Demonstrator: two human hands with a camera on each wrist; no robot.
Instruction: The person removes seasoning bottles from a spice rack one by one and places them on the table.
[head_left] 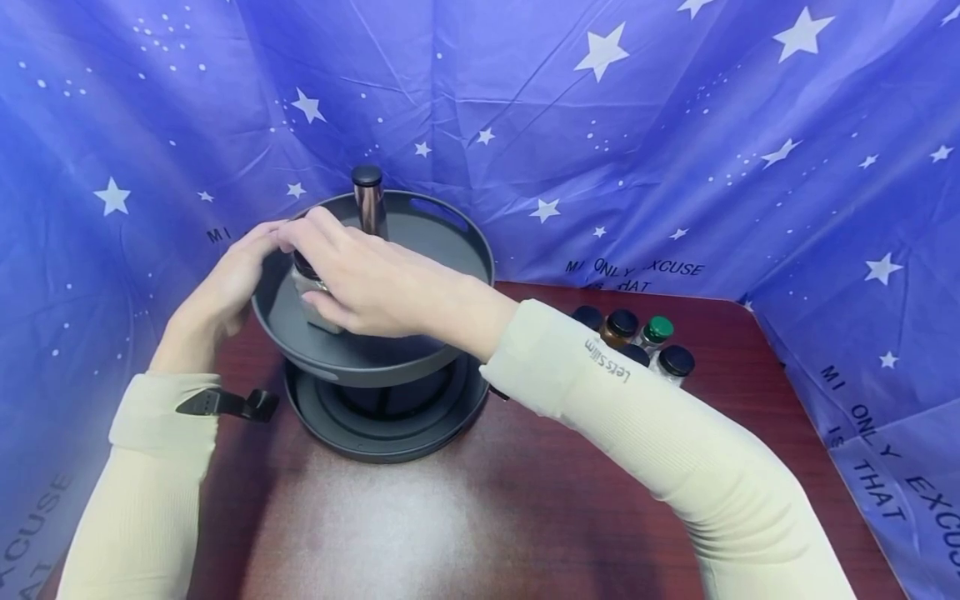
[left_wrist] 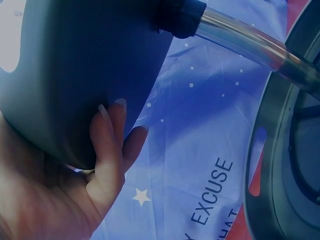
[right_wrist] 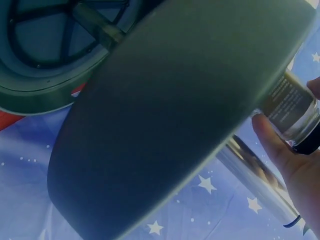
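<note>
A dark grey two-tier round turntable rack stands on the table, its upper tray (head_left: 442,254) above a lower tray (head_left: 386,446). A metallic post with a black cap (head_left: 370,204) rises from the middle. At the upper tray's left side, my left hand (head_left: 225,287) grips the rim; in the left wrist view its fingers (left_wrist: 107,137) curl beneath the tray. My right hand (head_left: 367,279) reaches over the tray and holds a glass spice jar (right_wrist: 287,102) with a black lid. The jar is at the tray's left part, label showing in the right wrist view.
Several small jars stand together at the table's right, among them one with a green lid (head_left: 658,328) and one with a black lid (head_left: 677,362). The dark red tabletop (head_left: 585,475) meets a blue star-patterned curtain (head_left: 510,125) behind and at both sides.
</note>
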